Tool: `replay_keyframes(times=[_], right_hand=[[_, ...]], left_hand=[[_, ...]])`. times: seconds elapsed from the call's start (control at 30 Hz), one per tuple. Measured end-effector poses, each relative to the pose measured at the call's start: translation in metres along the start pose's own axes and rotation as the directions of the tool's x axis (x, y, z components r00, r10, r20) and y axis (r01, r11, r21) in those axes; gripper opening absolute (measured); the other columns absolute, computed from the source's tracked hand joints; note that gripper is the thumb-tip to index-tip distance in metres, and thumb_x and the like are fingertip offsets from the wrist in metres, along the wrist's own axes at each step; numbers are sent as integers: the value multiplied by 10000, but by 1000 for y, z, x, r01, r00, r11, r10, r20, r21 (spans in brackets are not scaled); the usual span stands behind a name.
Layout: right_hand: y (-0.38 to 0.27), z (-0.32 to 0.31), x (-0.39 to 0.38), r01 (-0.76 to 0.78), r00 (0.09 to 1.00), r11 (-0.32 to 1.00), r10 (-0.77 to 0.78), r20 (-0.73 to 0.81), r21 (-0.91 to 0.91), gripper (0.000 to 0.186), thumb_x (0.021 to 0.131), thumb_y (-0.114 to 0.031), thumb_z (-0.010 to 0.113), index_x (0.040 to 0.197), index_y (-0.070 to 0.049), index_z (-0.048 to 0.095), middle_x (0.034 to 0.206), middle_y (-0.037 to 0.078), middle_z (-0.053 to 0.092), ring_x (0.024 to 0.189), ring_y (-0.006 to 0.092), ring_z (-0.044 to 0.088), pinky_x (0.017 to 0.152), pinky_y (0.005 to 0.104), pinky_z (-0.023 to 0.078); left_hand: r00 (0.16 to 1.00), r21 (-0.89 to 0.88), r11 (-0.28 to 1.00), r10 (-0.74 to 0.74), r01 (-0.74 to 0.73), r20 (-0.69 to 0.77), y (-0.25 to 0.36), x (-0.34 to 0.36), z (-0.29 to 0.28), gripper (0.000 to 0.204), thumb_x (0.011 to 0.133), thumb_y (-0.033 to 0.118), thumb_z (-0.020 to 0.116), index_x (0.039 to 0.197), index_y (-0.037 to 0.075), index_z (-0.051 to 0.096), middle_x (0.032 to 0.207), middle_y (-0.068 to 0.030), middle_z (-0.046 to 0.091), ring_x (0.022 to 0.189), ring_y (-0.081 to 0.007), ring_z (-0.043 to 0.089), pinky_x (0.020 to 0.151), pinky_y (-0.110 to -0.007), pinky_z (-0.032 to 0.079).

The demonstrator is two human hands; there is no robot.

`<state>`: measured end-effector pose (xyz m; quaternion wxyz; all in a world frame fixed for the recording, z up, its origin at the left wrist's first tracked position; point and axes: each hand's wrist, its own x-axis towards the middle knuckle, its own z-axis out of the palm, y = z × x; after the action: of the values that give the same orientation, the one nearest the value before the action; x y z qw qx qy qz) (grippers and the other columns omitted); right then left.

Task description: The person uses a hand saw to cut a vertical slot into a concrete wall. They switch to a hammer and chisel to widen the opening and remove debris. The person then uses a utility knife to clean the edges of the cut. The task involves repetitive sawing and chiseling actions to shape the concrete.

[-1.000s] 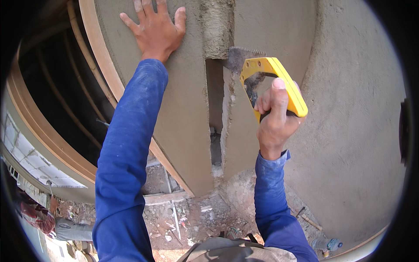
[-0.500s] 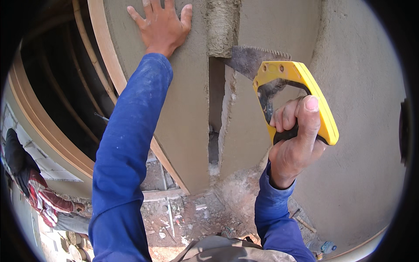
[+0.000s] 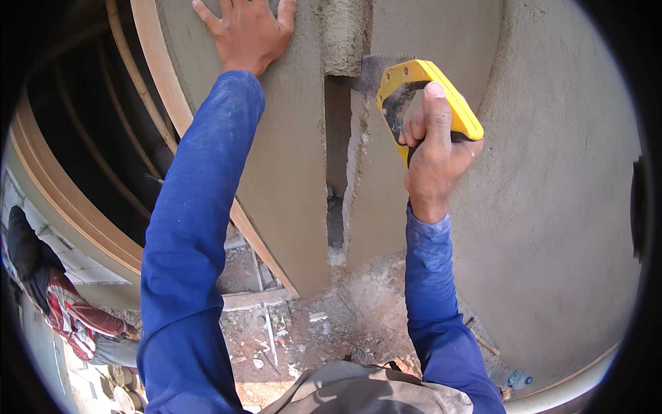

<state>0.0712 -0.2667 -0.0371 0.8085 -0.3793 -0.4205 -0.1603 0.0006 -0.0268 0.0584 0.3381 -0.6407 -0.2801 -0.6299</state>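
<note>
Handsaw (image 3: 459, 107) clasped in right fingers (image 3: 416, 129), we splay our left fingers (image 3: 207, 15) against plaster (image 3: 289, 193); below is a capped plastic bottle (image 3: 509, 378).

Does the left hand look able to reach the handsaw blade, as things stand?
Probably yes: the left hand rests on the plastered wall, holding nothing visible, and no object seems to block its way across to the handsaw blade.
</note>
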Motion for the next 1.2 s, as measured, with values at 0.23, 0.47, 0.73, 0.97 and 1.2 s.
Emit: replay_keyframes(times=[0.23, 0.47, 0.73, 0.97, 1.2], right_hand=[[78, 1, 6, -26, 999, 1000, 26, -34, -3, 290, 963, -277, 665, 870, -5, 625, 641, -15, 523, 532, 53, 476, 489, 225, 364], [31, -5, -13, 2, 1000, 999, -3, 10, 38, 249, 976, -228, 629, 852, -13, 607, 619, -14, 492, 540, 62, 462, 492, 250, 371], [-33, -17, -14, 26, 999, 1000, -26, 19, 13, 260, 985, -257, 613, 840, -42, 586, 576, -20, 478, 473, 63, 442, 457, 257, 377], [-15, -4, -10, -36, 999, 998, 34, 19, 60, 336, 993, -276, 614, 717, -113, 512, 554, -32, 443, 475, 64, 439, 471, 257, 396], [22, 0, 0, -15, 1000, 999, 14, 21, 48, 271, 985, -260, 625, 852, -27, 588, 590, -33, 471, 503, 58, 452, 465, 238, 358]], left_hand=[[1000, -44, 999, -7, 8, 16, 9, 1, 20, 767, 922, 430, 550, 1541, 40, 319, 1630, -182, 221, 1520, -354, 164, 1187, -646, 79], [1000, -33, 999, -3, 2, -22, 9, -1, 6, 763, 922, 418, 553, 1542, 41, 318, 1628, -184, 222, 1521, -352, 159, 1188, -644, 74], [999, -14, 1000, 0, 0, -39, 9, -6, 0, 747, 932, 405, 551, 1540, 40, 317, 1625, -182, 227, 1520, -351, 162, 1187, -645, 85], [998, 10, 1000, 2, -1, -66, -6, 10, 3, 747, 933, 407, 548, 1541, 39, 315, 1626, -181, 223, 1518, -351, 166, 1186, -647, 86], [1000, -42, 999, 1, -1, -18, 7, -4, 1, 756, 929, 405, 548, 1545, 41, 307, 1627, -190, 216, 1522, -353, 153, 1188, -645, 74]])
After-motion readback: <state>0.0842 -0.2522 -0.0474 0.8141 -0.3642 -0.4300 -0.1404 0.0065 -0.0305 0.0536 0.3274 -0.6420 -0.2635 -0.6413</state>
